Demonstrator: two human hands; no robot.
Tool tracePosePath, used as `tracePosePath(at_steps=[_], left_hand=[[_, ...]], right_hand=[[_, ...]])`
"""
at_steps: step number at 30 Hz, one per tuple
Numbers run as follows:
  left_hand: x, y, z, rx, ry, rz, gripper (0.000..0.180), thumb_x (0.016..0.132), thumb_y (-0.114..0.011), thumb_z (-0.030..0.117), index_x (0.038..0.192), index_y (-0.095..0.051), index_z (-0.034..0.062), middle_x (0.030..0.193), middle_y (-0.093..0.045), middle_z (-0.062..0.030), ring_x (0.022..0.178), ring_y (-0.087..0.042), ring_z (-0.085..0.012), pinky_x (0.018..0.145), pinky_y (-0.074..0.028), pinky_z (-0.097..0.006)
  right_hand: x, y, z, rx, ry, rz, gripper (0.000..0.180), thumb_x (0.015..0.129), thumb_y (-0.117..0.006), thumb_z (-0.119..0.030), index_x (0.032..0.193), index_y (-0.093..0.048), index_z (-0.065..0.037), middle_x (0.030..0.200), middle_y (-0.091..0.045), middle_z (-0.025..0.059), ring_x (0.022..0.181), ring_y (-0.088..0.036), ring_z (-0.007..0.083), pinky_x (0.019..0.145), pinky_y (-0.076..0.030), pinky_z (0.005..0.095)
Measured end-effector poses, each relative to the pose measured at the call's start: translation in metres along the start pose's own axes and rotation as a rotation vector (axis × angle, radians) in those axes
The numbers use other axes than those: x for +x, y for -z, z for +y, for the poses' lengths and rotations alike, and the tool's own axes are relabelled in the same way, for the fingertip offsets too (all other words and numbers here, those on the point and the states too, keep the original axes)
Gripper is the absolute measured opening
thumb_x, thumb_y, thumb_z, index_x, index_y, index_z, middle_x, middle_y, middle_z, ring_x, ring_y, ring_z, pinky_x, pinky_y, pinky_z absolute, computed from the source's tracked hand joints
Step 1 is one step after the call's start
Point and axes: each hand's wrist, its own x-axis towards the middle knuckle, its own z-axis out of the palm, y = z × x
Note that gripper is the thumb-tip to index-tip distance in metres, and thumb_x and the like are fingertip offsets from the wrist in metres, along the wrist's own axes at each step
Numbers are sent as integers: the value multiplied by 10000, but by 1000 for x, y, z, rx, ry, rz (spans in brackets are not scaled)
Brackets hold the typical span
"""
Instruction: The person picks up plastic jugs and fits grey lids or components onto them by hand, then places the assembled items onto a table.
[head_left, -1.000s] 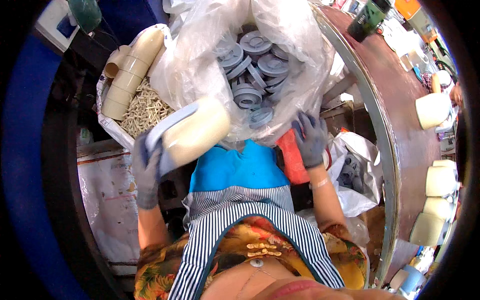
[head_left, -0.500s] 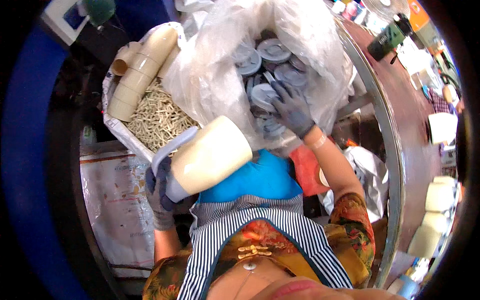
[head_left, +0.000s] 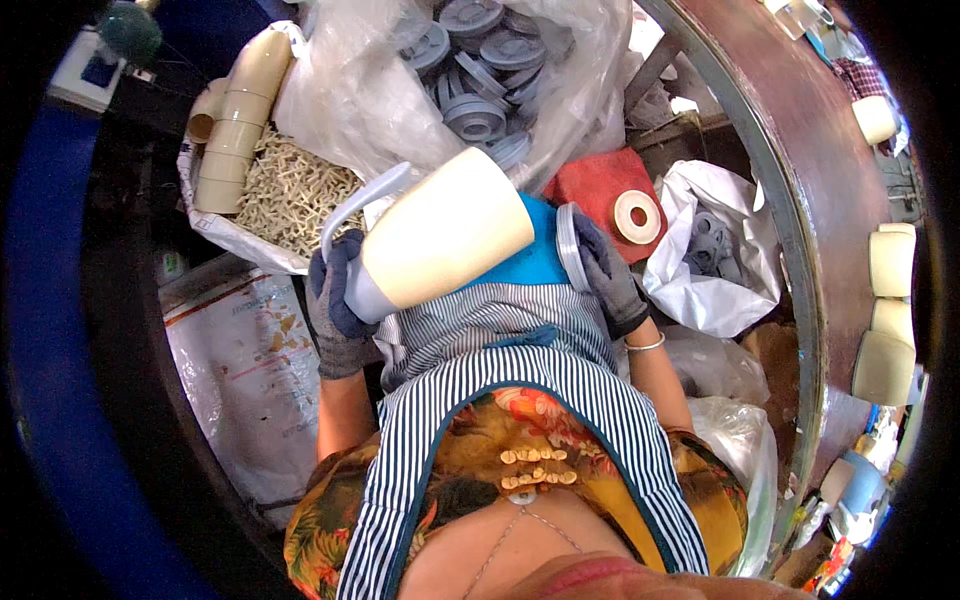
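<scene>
Pitcher [head_left: 450, 230], cream with grey handle, frame centre: left hand [head_left: 338, 305], fingers curled round its grey end. Grey lid [head_left: 569, 247], right of centre: right hand [head_left: 610, 275], fingers closed on its side, now clear of the plastic bag [head_left: 340, 100], upper centre, where they reached half a second ago.

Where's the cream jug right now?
In the head view, the cream jug is just left of centre, tilted in the left hand, left of the grey lid in the right hand.
</scene>
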Motion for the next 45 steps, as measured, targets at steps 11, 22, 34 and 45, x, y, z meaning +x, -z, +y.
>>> tracePosePath(at_steps=[11, 22, 34, 45], left_hand=[[1, 7, 0, -155, 79, -235, 307, 1019, -414, 235, 1036, -562, -34, 1056, -612, -161, 984, -615, -263, 907, -482, -364], [16, -31, 29, -353, 253, -333, 287, 1002, -459, 236, 977, -566, -30, 1034, -607, -155, 1008, -595, -261, 944, -461, -390], [-11, -69, 109, 55, -304, -278, 360, 947, -552, 164, 1219, -503, -68, 1106, -621, -180, 1001, -616, -250, 917, -479, -363], [1, -41, 71, -137, 345, -373, 320, 1022, -412, 262, 1026, -566, -18, 1037, -639, -146, 980, -628, -226, 870, -512, -359]], right_hand=[[37, -24, -98, 99, 397, 33, 431, 820, -609, -49, 1245, -574, 11, 1268, -571, 169, 1156, -561, 263, 952, -442, 322], [12, -5, -119, -121, 620, 82, 463, 786, -617, -142, 1225, -584, -3, 1268, -558, 205, 1191, -514, 370, 1008, -399, 431], [12, -14, -115, 182, 495, 215, 488, 925, -544, -262, 1325, -455, 3, 1325, -492, 151, 1244, -468, 267, 1057, -349, 376], [-22, -6, -131, 31, 602, 117, 441, 808, -610, -38, 1239, -520, -18, 1274, -520, 198, 1190, -488, 368, 984, -408, 441]])
